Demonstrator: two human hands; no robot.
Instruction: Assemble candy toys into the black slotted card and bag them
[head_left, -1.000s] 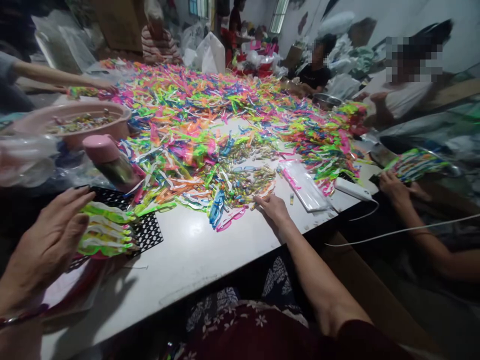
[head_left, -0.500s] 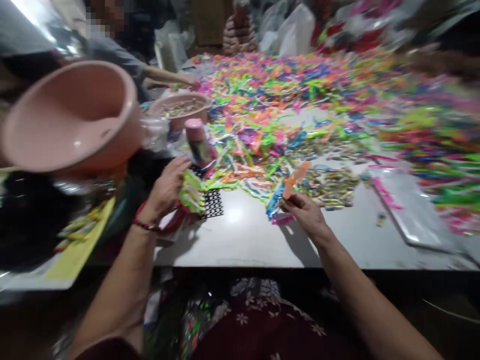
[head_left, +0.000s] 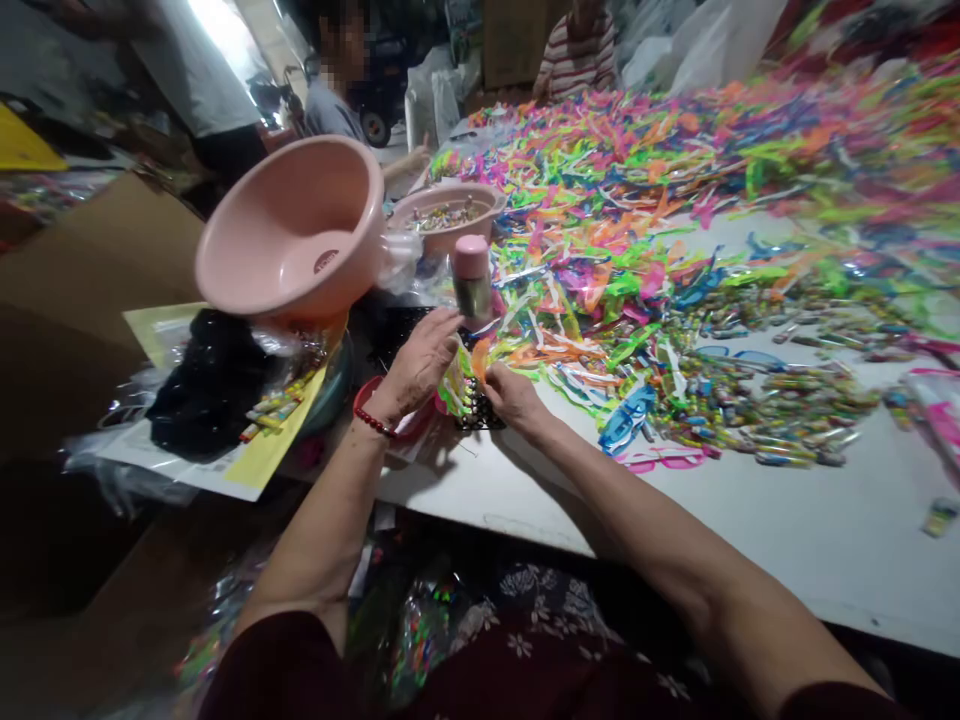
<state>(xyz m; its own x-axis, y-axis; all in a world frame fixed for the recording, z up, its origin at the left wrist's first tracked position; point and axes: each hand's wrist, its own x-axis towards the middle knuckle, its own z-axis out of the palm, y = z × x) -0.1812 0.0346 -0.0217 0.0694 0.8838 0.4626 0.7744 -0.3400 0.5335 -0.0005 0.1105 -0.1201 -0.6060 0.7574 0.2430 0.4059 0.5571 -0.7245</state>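
My left hand (head_left: pixel 420 365), with a red bead bracelet at the wrist, is closed on a bunch of lime-green and white plastic pieces (head_left: pixel 453 383). Right beside it, my right hand (head_left: pixel 517 398) pinches an orange plastic piece (head_left: pixel 479 358), which nearly touches the green bunch. Under both hands lies a black perforated sheet (head_left: pixel 480 418). A red round-edged container (head_left: pixel 412 425) is partly hidden below my left wrist. To the right of my right hand are blue plastic glasses (head_left: pixel 628 420) and pink plastic glasses (head_left: pixel 664 459) on the white table (head_left: pixel 555 495).
A large pink basin (head_left: pixel 292 230) stands tilted at left, with a smaller filled basin (head_left: pixel 446 212) behind. A pink-capped bottle (head_left: pixel 472 278) stands beyond my hands. Colourful plastic pieces (head_left: pixel 600 170) cover the far table; small wrapped items (head_left: pixel 780 410) lie at right. Several people are beyond.
My right hand has carried the orange piece leftward to my left hand, leaving the blue and pink glasses on the table. The camera view has turned left.
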